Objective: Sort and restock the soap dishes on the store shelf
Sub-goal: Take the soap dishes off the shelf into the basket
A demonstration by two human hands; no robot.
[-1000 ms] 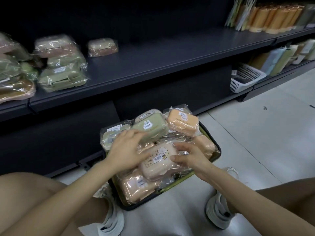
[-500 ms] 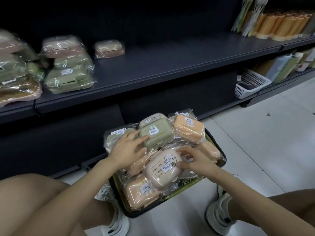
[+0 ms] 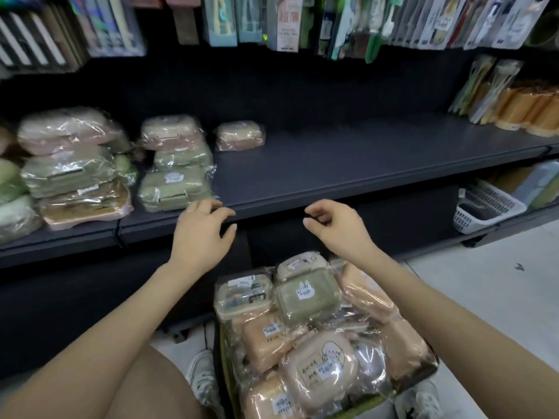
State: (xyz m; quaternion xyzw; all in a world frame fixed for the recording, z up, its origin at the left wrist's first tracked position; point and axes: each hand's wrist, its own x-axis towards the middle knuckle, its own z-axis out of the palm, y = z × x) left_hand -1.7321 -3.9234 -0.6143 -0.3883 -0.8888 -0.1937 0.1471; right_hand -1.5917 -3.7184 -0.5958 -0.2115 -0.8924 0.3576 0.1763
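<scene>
A dark basket (image 3: 429, 378) on the floor holds several plastic-wrapped soap dishes: a green one (image 3: 305, 297), orange ones, and a beige one with a cartoon figure (image 3: 320, 370). On the dark shelf (image 3: 348, 170) stand stacks of wrapped dishes (image 3: 175, 164) at the left, and a single pinkish dish (image 3: 240, 136) sits farther back. My left hand (image 3: 202, 229) hovers at the shelf's front edge, fingers loosely spread, holding nothing. My right hand (image 3: 335, 226) is raised beside it, fingers loosely curled and empty. Both hands are above and behind the basket.
A white perforated basket (image 3: 484, 205) sits on the lower shelf at the right. Orange cups (image 3: 529, 111) and packaged utensils stand at the shelf's right end. Hanging packaged goods (image 3: 287, 22) fill the rack above. My knees and white shoes flank the floor basket.
Both hands have lifted off the soap dishes in the basket and risen to the shelf's front edge. The camera has tilted up, showing more of the shelf and the rack above.
</scene>
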